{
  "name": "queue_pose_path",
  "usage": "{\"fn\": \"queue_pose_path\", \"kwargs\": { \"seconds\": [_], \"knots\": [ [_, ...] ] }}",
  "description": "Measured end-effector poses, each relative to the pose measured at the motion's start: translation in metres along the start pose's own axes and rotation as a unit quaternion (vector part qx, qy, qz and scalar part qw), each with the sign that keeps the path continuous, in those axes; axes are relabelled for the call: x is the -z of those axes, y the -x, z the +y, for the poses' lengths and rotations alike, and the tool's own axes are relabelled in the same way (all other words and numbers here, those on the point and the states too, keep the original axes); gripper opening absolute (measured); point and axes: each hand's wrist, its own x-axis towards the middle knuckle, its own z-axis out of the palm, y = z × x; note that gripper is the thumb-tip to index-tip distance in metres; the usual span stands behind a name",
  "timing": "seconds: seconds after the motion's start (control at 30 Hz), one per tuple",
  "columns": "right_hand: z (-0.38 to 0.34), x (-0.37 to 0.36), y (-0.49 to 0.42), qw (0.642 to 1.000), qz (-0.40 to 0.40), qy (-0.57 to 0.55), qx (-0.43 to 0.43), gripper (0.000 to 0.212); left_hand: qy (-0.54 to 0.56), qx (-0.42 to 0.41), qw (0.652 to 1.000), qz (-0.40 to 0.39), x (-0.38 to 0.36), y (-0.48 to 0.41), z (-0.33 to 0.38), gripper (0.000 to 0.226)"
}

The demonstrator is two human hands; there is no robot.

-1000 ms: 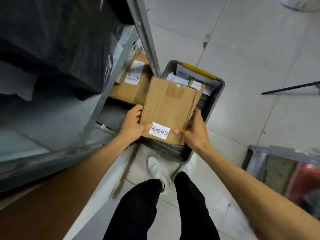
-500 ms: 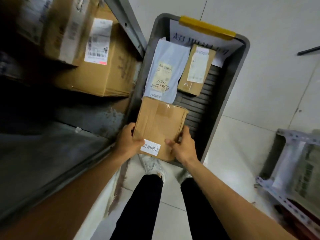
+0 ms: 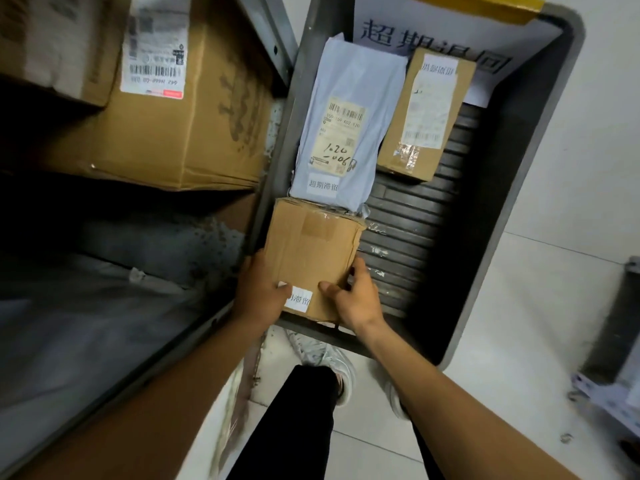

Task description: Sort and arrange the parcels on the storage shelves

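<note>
Setting a parcel into the crate: we see the box (image 3: 311,258) at the near left corner of the grey crate (image 3: 498,161), which stands on the floor just beside the shelf post (image 3: 272,39). The box's far edge meets the near end of the pale mailer bag (image 3: 349,116), and a smaller box (image 3: 426,116) lies farther in, to the right of that bag. The left hand (image 3: 259,292) grips the near left corner with the thumb laid over the white label (image 3: 299,300). The right hand (image 3: 353,299) grips the near right edge, thumb on top and fingers curled round the side. Whether the box already bears on the ribbed floor (image 3: 408,237) we cannot tell. To finish the step well, we judge that the box should go down level, close to the left wall, its far edge butted against the bag rather than riding over it, since a pinched bag would leave the box tilted. We would have the label uppermost and readable, ease the fingers out sideways only once the weight is taken, and leave the bare ribbed strip on the right free for later parcels
</note>
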Motion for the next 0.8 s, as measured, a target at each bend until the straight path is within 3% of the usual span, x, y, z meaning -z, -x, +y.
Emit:
{"fn": "queue_pose_path", "kwargs": {
  "seconds": [0.1,0.43,0.67,0.8],
  "knots": [
    [0.000,-0.001,-0.001,1.000,-0.029,0.010,0.000,0.084,-0.041,-0.002,0.999,-0.011,-0.004,0.003,0.012,0.063],
    [-0.039,0.054,0.053,0.989,-0.045,0.143,0.013,0.065,-0.083,-0.063,0.993,-0.046,0.046,0.037,0.075,0.051],
    [-0.089,0.113,0.136,0.947,-0.044,0.306,0.085,0.060,-0.088,-0.119,0.986,-0.082,0.103,0.116,0.129,0.053],
    [-0.128,0.147,0.185,0.915,-0.034,0.388,0.105,0.055,-0.094,-0.147,0.979,-0.109,0.135,0.172,0.162,0.040]
  ]
}}
